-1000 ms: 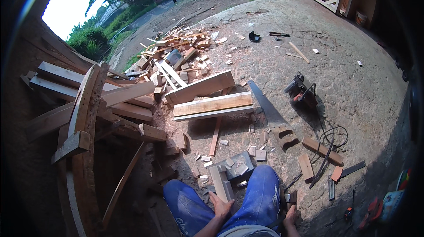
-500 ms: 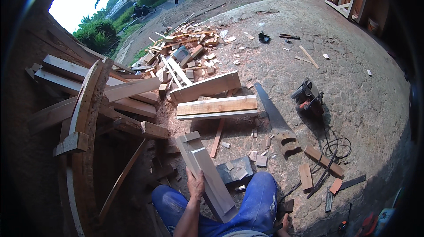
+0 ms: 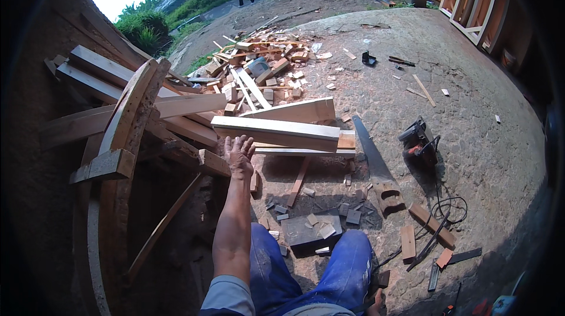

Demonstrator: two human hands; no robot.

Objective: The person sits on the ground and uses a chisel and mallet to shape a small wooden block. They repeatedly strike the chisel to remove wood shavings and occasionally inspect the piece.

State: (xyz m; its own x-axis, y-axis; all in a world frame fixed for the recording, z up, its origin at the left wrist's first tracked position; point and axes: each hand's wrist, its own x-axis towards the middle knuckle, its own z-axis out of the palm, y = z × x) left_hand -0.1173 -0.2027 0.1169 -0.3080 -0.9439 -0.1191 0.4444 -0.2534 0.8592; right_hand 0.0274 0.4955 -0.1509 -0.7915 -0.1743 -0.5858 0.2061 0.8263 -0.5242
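Note:
My left hand [image 3: 239,154] is stretched forward, fingers spread against the near face of a pale wooden board [image 3: 276,131], close to its left end. That board lies crosswise over another plank [image 3: 346,140], hiding most of it. A further board [image 3: 300,110] rests just behind. At the bottom edge, beside my right knee, only a small part of my right hand [image 3: 375,305] shows; its fingers are too hidden to read. Between my knees and the boards sits a dark block [image 3: 311,232] with small offcuts on top.
A handsaw [image 3: 376,169] and a corded power tool [image 3: 419,142] lie to the right. Wood pieces [image 3: 432,225] and a square [image 3: 434,276] are nearer. An offcut heap [image 3: 259,69] stands ahead; a timber rack [image 3: 118,139] is at left. People and a motorcycle are far off.
The board from my lap is now on the stacked planks ahead. My left hand has reached forward and its fingers have spread. My right hand stays low by the knee.

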